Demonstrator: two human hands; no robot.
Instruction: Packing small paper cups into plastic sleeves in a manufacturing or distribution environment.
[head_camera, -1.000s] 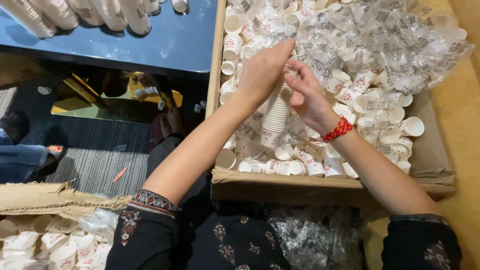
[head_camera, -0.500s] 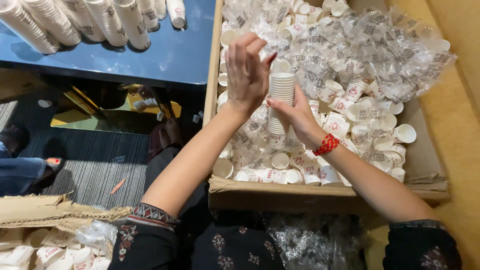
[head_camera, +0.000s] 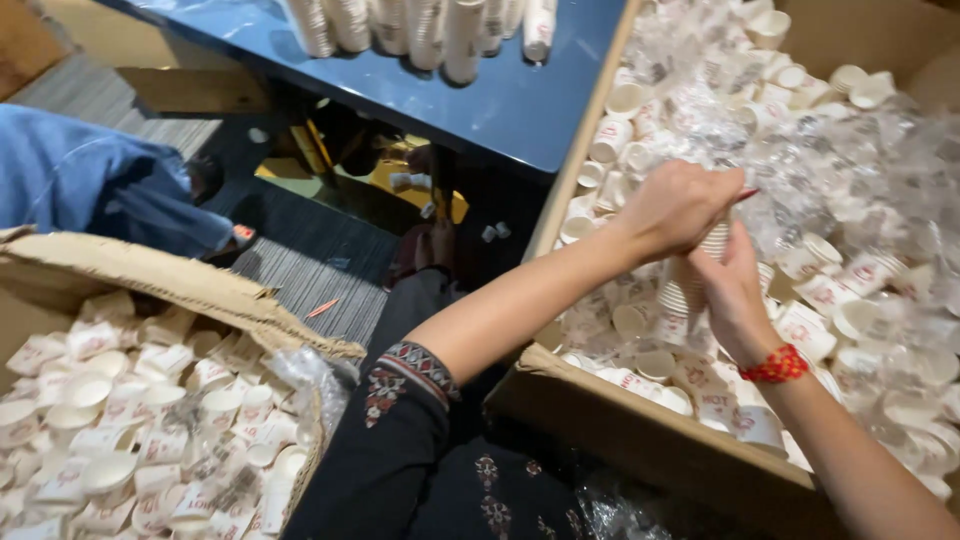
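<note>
I'm seeing both hands working together over the big cardboard box (head_camera: 640, 440) of loose paper cups: left hand (head_camera: 675, 205) and right hand (head_camera: 735, 295) clamping a nested cup stack (head_camera: 712, 243). I'd be keeping it straight while squeezing gently

A glossy dark blue bench (head_camera: 500, 100) crosses the top of the view, its surface catching soft indoor light. Beneath it lies a grey ribbed carpet (head_camera: 300, 270), where a small orange pencil-like stick (head_camera: 322, 308) rests beside a yellow frame (head_camera: 390, 185) in shadow. A blue garment (head_camera: 90, 180) is bunched at left.
</note>
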